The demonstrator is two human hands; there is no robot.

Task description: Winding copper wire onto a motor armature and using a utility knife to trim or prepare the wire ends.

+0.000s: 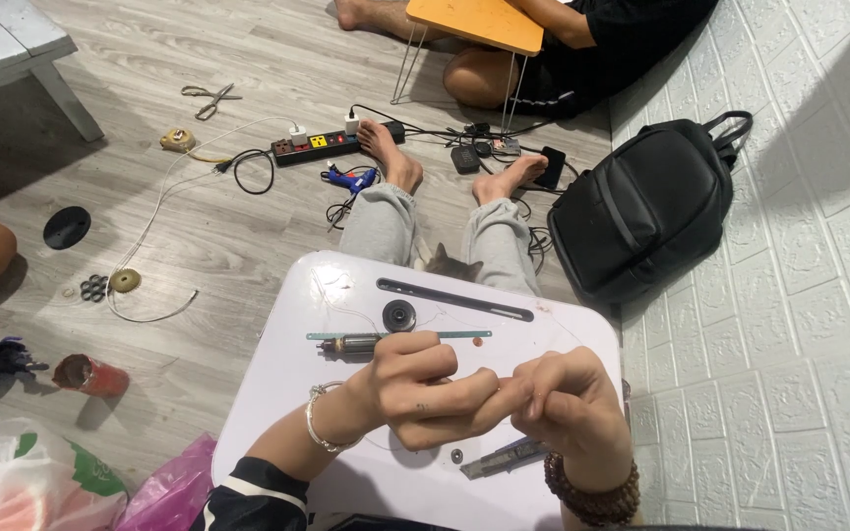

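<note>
My left hand [423, 385] and my right hand [565, 401] meet over a white lap table [277, 374], fingertips pinched together on what looks like a thin wire, barely visible. Just beyond my left hand lies a small motor armature [354, 343] beside a thin teal strip [455, 334] and a black round part [398, 316]. A utility knife [502, 459] and a small washer [456, 455] lie on the table under my hands. A silver bracelet is on my left wrist and a brown bead bracelet on my right.
My legs stretch out beyond the table, with a cat's head [445, 264] between them. A black backpack [641, 211] leans on the white wall at right. On the floor are a power strip [315, 146], blue glue gun [351, 179], scissors [211, 98] and red cup [91, 376]. Another person sits behind an orange folding table [474, 22].
</note>
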